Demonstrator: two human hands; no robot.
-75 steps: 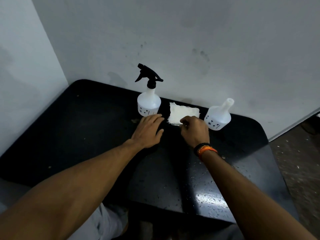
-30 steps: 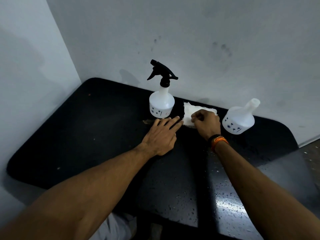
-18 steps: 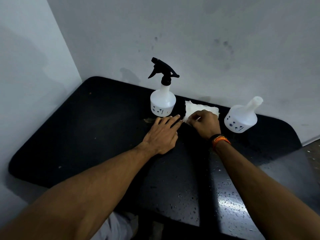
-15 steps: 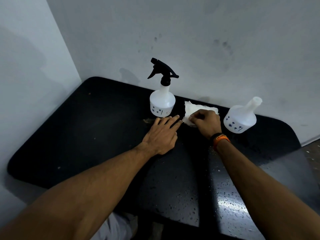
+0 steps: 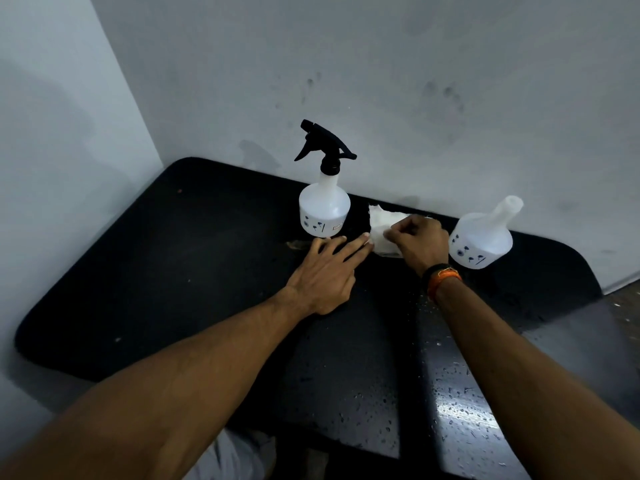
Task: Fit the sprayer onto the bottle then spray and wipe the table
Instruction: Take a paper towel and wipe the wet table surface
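On the black desk (image 5: 194, 271), the right hand (image 5: 420, 242) has its fingers curled on the crumpled white paper towel (image 5: 382, 221), which lies between the white plastic bottle fitted with a black trigger sprayer (image 5: 325, 209) and an open-necked white bottle (image 5: 481, 233). The left hand (image 5: 323, 271) lies flat, fingers straight, holding nothing. A wide wipe could topple either bottle, and the damp towel may tear.

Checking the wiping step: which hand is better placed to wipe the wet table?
Probably the right hand: its fingers already pinch the cloth. The left hand lies flat on the table.
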